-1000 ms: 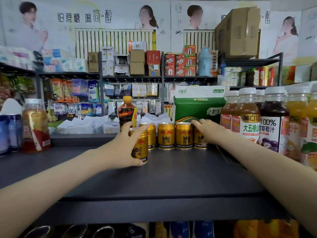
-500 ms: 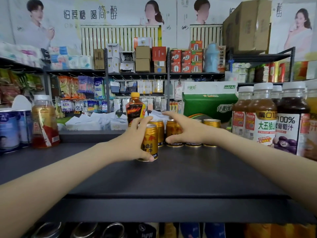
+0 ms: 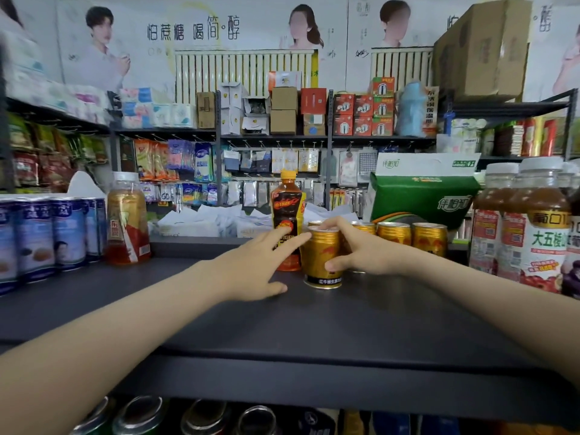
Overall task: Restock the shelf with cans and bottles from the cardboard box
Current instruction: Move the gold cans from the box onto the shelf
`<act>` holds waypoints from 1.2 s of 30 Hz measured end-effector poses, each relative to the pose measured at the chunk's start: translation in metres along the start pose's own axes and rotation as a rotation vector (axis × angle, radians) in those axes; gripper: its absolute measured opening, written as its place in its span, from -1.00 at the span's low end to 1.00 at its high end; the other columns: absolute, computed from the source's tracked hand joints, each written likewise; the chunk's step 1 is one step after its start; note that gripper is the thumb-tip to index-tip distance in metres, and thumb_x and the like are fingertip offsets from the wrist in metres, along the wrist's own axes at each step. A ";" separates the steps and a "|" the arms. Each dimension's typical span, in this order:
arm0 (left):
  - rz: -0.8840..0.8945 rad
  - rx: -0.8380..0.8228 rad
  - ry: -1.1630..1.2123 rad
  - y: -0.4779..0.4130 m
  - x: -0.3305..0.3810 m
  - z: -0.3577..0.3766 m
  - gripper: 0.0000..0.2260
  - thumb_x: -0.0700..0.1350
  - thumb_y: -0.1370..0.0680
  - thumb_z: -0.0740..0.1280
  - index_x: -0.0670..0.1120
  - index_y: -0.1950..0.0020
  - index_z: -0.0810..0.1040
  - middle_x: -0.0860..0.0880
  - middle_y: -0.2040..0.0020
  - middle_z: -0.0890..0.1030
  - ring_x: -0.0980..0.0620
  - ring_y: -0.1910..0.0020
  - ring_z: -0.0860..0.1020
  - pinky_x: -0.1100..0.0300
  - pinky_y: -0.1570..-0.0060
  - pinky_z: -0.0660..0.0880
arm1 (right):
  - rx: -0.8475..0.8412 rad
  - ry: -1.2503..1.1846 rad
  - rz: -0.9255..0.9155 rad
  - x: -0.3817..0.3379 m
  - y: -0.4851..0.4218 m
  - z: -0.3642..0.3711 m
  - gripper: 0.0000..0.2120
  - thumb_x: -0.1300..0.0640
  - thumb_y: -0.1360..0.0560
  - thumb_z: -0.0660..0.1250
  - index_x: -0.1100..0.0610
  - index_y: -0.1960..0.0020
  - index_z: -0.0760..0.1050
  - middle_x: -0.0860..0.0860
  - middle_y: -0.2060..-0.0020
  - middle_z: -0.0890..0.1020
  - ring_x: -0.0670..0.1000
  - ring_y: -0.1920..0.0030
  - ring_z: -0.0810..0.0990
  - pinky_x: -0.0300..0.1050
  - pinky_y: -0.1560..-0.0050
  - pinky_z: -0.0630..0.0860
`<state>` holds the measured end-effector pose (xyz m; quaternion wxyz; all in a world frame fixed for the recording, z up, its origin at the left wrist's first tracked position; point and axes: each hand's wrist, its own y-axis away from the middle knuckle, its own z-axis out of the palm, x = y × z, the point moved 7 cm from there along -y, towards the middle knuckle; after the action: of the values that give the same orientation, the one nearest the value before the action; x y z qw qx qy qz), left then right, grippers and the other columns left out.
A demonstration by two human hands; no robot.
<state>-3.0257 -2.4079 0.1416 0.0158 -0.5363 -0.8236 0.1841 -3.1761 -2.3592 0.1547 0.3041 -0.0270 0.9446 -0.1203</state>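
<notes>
Placing gold can [image 3: 321, 262] on shelf [image 3: 282, 324]: R hand [image 3: 361, 252] grips it, L hand [image 3: 251, 271] straight-fingered beside; next prob. needs squaring w/ can row [image 3: 411, 235].

At frame centre a can [image 3: 321, 259] is set on the shelf [image 3: 314, 324], with a bottle [image 3: 287, 221] just behind-left, a can row [image 3: 395, 233] right, and juice bottles [image 3: 533, 224] far right.

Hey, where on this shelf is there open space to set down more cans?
Bare shelf lies between the amber bottle and the orange-capped bottle, and along the whole front edge. It is crowded on the right: gold cans line up beside the juice bottles, and blue cans fill the far left.
</notes>
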 end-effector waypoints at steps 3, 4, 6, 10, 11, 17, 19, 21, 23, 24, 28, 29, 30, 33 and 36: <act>0.027 0.007 0.067 -0.012 0.011 -0.003 -0.19 0.04 -0.56 0.32 0.17 -0.54 -0.25 0.06 -0.57 -0.13 -0.02 -0.53 0.05 0.10 -0.43 0.16 | 0.156 0.057 0.014 0.001 0.000 -0.006 -0.44 0.11 -0.41 0.49 -0.04 -0.27 0.26 -0.01 -0.13 0.51 -0.06 -0.08 0.55 -0.15 -0.05 0.56; 0.037 0.014 0.097 -0.018 0.015 -0.004 -0.19 0.03 -0.56 0.33 0.16 -0.54 -0.24 0.06 -0.57 -0.09 -0.02 -0.51 0.12 0.11 -0.40 0.21 | 0.222 0.081 0.013 0.002 0.000 -0.007 -0.43 0.09 -0.38 0.51 -0.03 -0.26 0.27 0.00 -0.14 0.49 -0.05 -0.09 0.53 -0.18 -0.02 0.56; 0.042 0.019 0.146 -0.029 0.022 -0.004 -0.20 -0.01 -0.56 0.33 0.13 -0.55 -0.21 0.01 -0.55 0.03 -0.04 -0.41 0.30 0.10 -0.35 0.35 | 0.321 0.101 0.015 0.005 0.000 -0.005 -0.40 0.05 -0.34 0.54 -0.02 -0.24 0.27 0.01 -0.16 0.42 -0.01 -0.13 0.48 -0.17 -0.03 0.54; 0.017 0.038 0.189 -0.043 0.026 -0.004 -0.24 -0.10 -0.55 0.34 0.13 -0.54 -0.13 -0.09 -0.46 0.19 -0.06 -0.16 0.50 0.03 -0.13 0.52 | 0.297 0.109 0.035 0.010 0.000 0.002 -0.21 0.07 -0.30 0.57 -0.02 -0.34 0.16 -0.02 -0.16 0.39 -0.02 -0.16 0.46 -0.27 0.01 0.52; 0.015 0.039 0.199 -0.045 0.025 -0.004 -0.25 -0.12 -0.55 0.34 0.13 -0.53 -0.11 -0.10 -0.45 0.20 -0.06 -0.13 0.52 0.03 -0.11 0.53 | 0.290 0.114 0.039 0.011 0.000 0.004 -0.19 0.10 -0.30 0.57 -0.01 -0.36 0.13 -0.05 -0.13 0.41 -0.04 -0.13 0.47 -0.35 0.10 0.49; 0.016 0.033 0.293 -0.050 0.022 -0.002 -0.35 -0.18 -0.55 0.33 0.03 -0.48 0.00 -0.12 -0.39 0.27 -0.03 -0.16 0.48 0.07 -0.11 0.52 | 0.363 0.153 0.066 0.014 -0.008 0.008 -0.16 0.08 -0.26 0.59 -0.01 -0.34 0.12 0.01 -0.20 0.45 0.00 -0.18 0.50 -0.12 -0.10 0.55; 0.006 0.054 0.315 -0.049 0.018 -0.003 -0.38 -0.18 -0.54 0.33 0.02 -0.46 0.02 -0.12 -0.38 0.29 -0.02 -0.15 0.47 0.10 -0.10 0.51 | 0.356 0.162 0.079 0.012 -0.011 0.011 -0.15 0.04 -0.24 0.59 -0.03 -0.33 0.13 0.04 -0.21 0.45 0.04 -0.19 0.50 0.01 -0.15 0.56; -0.025 0.062 0.317 -0.047 0.014 -0.002 -0.36 -0.18 -0.55 0.33 0.05 -0.47 0.01 -0.11 -0.40 0.27 -0.01 -0.15 0.47 0.12 -0.09 0.51 | 0.341 0.167 0.089 0.010 -0.014 0.014 -0.17 0.02 -0.24 0.59 -0.04 -0.31 0.13 0.05 -0.21 0.44 0.05 -0.19 0.50 0.04 -0.15 0.55; -0.047 0.049 0.311 -0.044 0.013 0.001 -0.30 -0.15 -0.55 0.33 0.08 -0.50 -0.07 -0.11 -0.45 0.20 -0.01 -0.18 0.47 0.14 -0.09 0.50 | 0.330 0.166 0.099 0.008 -0.015 0.016 -0.17 0.03 -0.25 0.58 -0.03 -0.32 0.13 0.03 -0.23 0.42 0.05 -0.22 0.48 0.03 -0.18 0.54; -0.051 0.036 0.312 -0.043 0.014 0.001 -0.26 -0.11 -0.55 0.34 0.09 -0.51 -0.12 -0.10 -0.49 0.15 -0.03 -0.22 0.45 0.12 -0.13 0.49 | 0.315 0.165 0.116 0.008 -0.015 0.017 -0.15 0.04 -0.26 0.59 -0.03 -0.35 0.11 0.03 -0.25 0.41 0.05 -0.24 0.47 0.02 -0.20 0.53; -0.084 -0.020 0.304 -0.028 0.022 -0.005 -0.16 -0.06 -0.54 0.36 0.11 -0.53 -0.23 -0.08 -0.56 0.01 -0.11 -0.36 0.36 -0.01 -0.28 0.43 | 0.284 0.195 0.192 0.001 -0.001 0.011 0.01 0.03 -0.30 0.56 -0.10 -0.48 -0.08 0.11 -0.41 0.26 0.14 -0.38 0.34 0.09 -0.31 0.44; -0.094 -0.021 0.301 -0.020 0.025 -0.010 -0.17 -0.07 -0.54 0.36 0.10 -0.54 -0.22 -0.08 -0.56 0.03 -0.11 -0.37 0.36 -0.01 -0.28 0.43 | 0.296 0.210 0.199 -0.003 0.005 0.008 0.03 0.05 -0.33 0.55 -0.08 -0.51 -0.12 0.13 -0.45 0.21 0.16 -0.41 0.30 0.11 -0.33 0.41; -0.104 -0.011 0.303 -0.012 0.028 -0.015 -0.19 -0.08 -0.54 0.35 0.09 -0.55 -0.19 -0.08 -0.55 0.07 -0.10 -0.36 0.37 -0.01 -0.29 0.42 | 0.318 0.226 0.191 -0.010 0.013 0.005 0.04 0.09 -0.35 0.53 -0.05 -0.53 -0.16 0.14 -0.47 0.16 0.16 -0.43 0.27 0.10 -0.35 0.40; -0.156 0.064 0.340 0.025 0.034 -0.033 -0.30 -0.08 -0.56 0.33 0.06 -0.55 -0.03 -0.10 -0.47 0.30 -0.09 -0.29 0.44 -0.01 -0.24 0.44 | 0.404 0.284 0.092 -0.043 0.041 0.001 -0.04 0.20 -0.41 0.47 0.01 -0.55 -0.14 0.15 -0.49 0.14 0.15 -0.42 0.27 -0.02 -0.33 0.38; -0.275 0.233 0.400 0.080 0.040 -0.047 -0.49 -0.08 -0.57 0.29 0.00 -0.49 0.21 -0.08 -0.39 0.41 -0.05 -0.31 0.42 0.10 -0.25 0.39 | 0.433 0.342 -0.083 -0.088 0.077 0.027 -0.20 0.26 -0.45 0.38 0.07 -0.53 0.01 0.14 -0.45 0.22 0.14 -0.36 0.35 -0.08 -0.26 0.36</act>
<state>-2.9621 -2.3306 0.1534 0.2647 -0.4396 -0.8425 0.1639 -3.0876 -2.2795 0.1649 0.1339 0.0206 0.9325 -0.3347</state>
